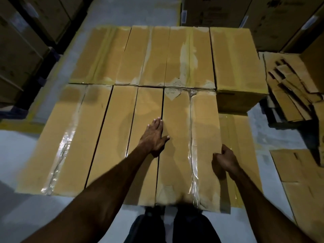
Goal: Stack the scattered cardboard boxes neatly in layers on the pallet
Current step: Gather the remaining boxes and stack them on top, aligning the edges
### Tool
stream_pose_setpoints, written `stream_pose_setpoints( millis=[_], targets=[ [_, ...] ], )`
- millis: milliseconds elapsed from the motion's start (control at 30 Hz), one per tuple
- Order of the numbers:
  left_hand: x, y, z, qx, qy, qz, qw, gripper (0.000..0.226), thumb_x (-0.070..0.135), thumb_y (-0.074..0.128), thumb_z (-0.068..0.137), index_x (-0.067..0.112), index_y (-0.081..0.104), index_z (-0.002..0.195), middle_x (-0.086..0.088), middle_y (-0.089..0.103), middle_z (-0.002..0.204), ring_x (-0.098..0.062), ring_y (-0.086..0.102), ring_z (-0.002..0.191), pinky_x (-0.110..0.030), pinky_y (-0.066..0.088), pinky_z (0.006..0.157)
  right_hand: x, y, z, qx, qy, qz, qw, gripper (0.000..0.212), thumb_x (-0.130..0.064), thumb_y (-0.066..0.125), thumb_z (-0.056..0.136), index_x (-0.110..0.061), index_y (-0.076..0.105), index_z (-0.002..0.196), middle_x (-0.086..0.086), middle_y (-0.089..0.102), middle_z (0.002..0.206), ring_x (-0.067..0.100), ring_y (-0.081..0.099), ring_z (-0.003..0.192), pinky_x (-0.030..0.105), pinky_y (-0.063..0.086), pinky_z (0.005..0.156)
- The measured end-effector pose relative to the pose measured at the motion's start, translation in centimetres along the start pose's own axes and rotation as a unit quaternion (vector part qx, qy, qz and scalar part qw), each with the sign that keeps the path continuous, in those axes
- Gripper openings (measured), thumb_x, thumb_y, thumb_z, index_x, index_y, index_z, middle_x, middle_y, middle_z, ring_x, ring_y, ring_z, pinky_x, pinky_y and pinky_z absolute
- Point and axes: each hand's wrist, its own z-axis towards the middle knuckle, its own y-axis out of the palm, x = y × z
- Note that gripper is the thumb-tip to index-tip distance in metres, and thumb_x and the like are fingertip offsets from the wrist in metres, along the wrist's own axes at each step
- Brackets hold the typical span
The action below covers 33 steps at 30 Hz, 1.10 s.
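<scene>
Left hand (154,135): flat, fingers straight, pressing the near-right long tan taped cardboard box (187,146);
Right hand (223,158): fingers curled, gripping that box's right edge

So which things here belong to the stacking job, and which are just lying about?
Job:
- near-right box, under left hand and right hand
- stacked boxes
- lower box

Lying about:
- flattened cardboard
- cardboard sheets
- background cartons
</scene>
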Motion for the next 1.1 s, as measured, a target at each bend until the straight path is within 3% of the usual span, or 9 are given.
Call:
stream_pose_setpoints(
  millis=[100,200,367,633,800,967,1100],
  targets=[
    [0.0,0.0,2.5,0.021,-0.015,-0.023,0.999,0.090,0.054,0.044,0.108,0.002,0.001,0.167,-0.014,-0.009,0.175,-0.028,-0.007,0.162,-0.045,-0.002,0.130,-2.3,0.3,3.2,0.008,-0.010,0.014,1.000,0.044,-0.024,0.064,0.101,-0.016,0.056,0.144,0.010,0.066,0.135,0.036,0.062,0.121,0.051,0.051,0.104],
    [0.0,0.6,3.8,0.052,-0.018,-0.022,0.998,0.090,0.053,0.046,0.107,0.003,0.001,0.167,-0.013,-0.010,0.175,-0.026,-0.009,0.162,-0.044,-0.003,0.131,-4.0,0.6,5.3,0.012,-0.019,0.020,1.000,0.049,-0.031,0.062,0.103,-0.017,0.049,0.149,0.011,0.063,0.140,0.039,0.058,0.128,0.054,0.049,0.108],
    [0.1,1.8,4.3,0.099,-0.014,-0.052,0.994,0.091,0.046,0.048,0.102,0.007,0.000,0.168,-0.011,-0.005,0.176,-0.025,-0.008,0.162,-0.043,-0.004,0.130,-4.0,1.6,6.3,0.012,-0.051,0.031,0.998,0.058,-0.022,0.057,0.107,-0.019,0.030,0.158,0.011,0.056,0.147,0.038,0.054,0.134,0.051,0.044,0.111],
    [1.1,1.2,4.4,0.096,-0.034,-0.064,0.993,0.091,0.038,0.054,0.100,0.006,0.003,0.168,-0.013,-0.004,0.176,-0.028,-0.006,0.162,-0.047,-0.002,0.131,-4.4,0.7,6.9,-0.045,-0.060,0.006,0.997,0.065,-0.020,0.058,0.106,-0.016,0.019,0.159,0.013,0.051,0.151,0.038,0.049,0.138,0.049,0.041,0.112],
    [1.6,0.8,4.0,0.089,-0.058,-0.077,0.991,0.090,0.032,0.062,0.103,0.005,0.005,0.167,-0.012,-0.002,0.176,-0.028,-0.004,0.163,-0.046,0.001,0.132,-4.9,-1.4,7.0,-0.083,-0.062,-0.060,0.993,0.061,-0.027,0.060,0.105,-0.016,0.029,0.157,0.012,0.053,0.151,0.038,0.052,0.136,0.049,0.043,0.111],
    [2.1,2.0,0.5,0.102,-0.086,-0.115,0.984,0.088,0.035,0.063,0.102,0.007,0.010,0.167,-0.011,0.004,0.176,-0.025,0.000,0.163,-0.042,0.001,0.131,-6.2,-2.6,7.0,-0.051,-0.123,-0.122,0.984,0.054,-0.027,0.064,0.099,-0.017,0.043,0.147,0.012,0.060,0.142,0.038,0.059,0.127,0.051,0.051,0.104],
    [2.3,3.8,-6.6,0.135,-0.125,-0.173,0.968,0.085,0.031,0.065,0.101,0.007,0.017,0.167,-0.010,0.011,0.175,-0.023,0.006,0.163,-0.042,0.007,0.132,-9.1,-1.3,5.9,-0.009,-0.212,-0.263,0.941,0.069,-0.028,0.066,0.098,-0.014,0.034,0.158,0.017,0.040,0.158,0.041,0.044,0.142,0.052,0.044,0.111]
  ],
)
